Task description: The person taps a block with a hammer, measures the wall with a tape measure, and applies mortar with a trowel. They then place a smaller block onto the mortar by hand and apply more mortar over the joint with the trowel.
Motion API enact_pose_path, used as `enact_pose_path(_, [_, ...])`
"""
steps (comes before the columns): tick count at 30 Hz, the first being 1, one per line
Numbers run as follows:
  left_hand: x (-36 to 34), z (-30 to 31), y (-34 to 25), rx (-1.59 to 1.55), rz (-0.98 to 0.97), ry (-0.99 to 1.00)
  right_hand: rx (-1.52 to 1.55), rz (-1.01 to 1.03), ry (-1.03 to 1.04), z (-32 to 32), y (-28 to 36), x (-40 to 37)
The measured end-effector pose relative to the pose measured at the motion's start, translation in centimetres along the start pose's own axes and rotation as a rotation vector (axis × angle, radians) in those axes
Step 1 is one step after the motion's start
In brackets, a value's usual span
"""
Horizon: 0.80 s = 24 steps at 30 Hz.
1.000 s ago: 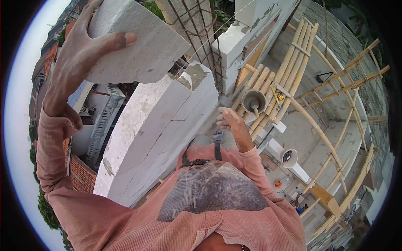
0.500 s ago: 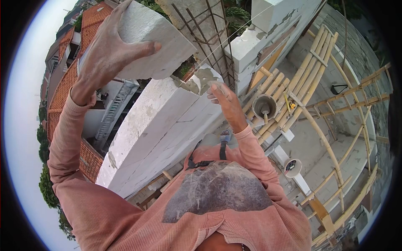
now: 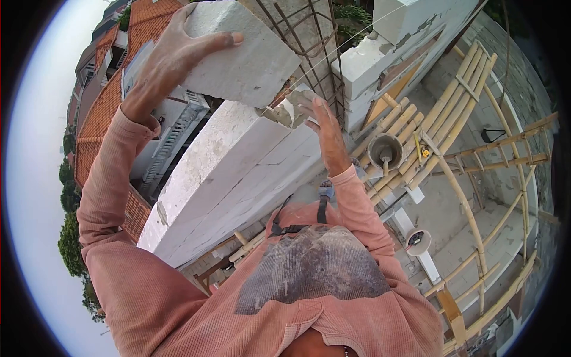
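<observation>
My left hand (image 3: 184,50) grips a white lightweight concrete block (image 3: 253,65) from its outer side, with the thumb laid over the near face. The block hangs tilted above the end of a white block wall (image 3: 202,154). Grey mortar (image 3: 279,113) lies in a rough patch on that wall end, just under the block's lower corner. My right hand (image 3: 328,131) is at the mortar's right edge, its fingers stretched out and partly against the wall end. Nothing shows in its grasp. A taut string (image 3: 345,41) runs past the block.
Rusty rebar (image 3: 306,35) rises beyond the wall end, beside another stepped block wall (image 3: 363,65). On the bamboo platform (image 3: 443,113) to the right are a mortar bucket (image 3: 383,152) with a tool in it and a yellow tape measure (image 3: 425,153). A white bucket (image 3: 418,241) sits lower down.
The block in my left hand has shifted right, closer over the mortared wall end. My right hand's fingers have straightened from a curled pose. The whole view has shifted slightly.
</observation>
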<state>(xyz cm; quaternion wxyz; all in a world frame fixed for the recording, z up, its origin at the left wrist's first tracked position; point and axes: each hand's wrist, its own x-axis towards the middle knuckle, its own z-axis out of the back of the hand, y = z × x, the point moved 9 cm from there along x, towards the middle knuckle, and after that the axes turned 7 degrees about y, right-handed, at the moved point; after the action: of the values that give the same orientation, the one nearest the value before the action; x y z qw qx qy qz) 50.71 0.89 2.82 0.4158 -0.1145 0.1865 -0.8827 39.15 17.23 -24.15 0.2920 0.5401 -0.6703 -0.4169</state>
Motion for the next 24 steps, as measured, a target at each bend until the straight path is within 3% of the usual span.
enact_pose_path(7, [0.2, -0.1, -0.1, 0.053, -0.027, -0.009, 0.484, -0.123, 0.101, -3.2, -0.7, 1.1])
enact_pose_path(16, [0.4, 0.0, 0.0, 0.035, -0.015, 0.058, 0.821, -0.215, 0.177, -6.1, 1.7, 0.2])
enact_pose_path(22, [0.4, -0.4, -0.5, 0.082, -0.023, 0.077, 0.6, -0.131, -0.125, -3.6, 0.2, 1.8])
enact_pose_path(24, [0.3, -0.9, -1.0, 0.125, -0.01, 0.065, 0.749, -0.112, -0.008, -4.1, 0.1, 2.8])
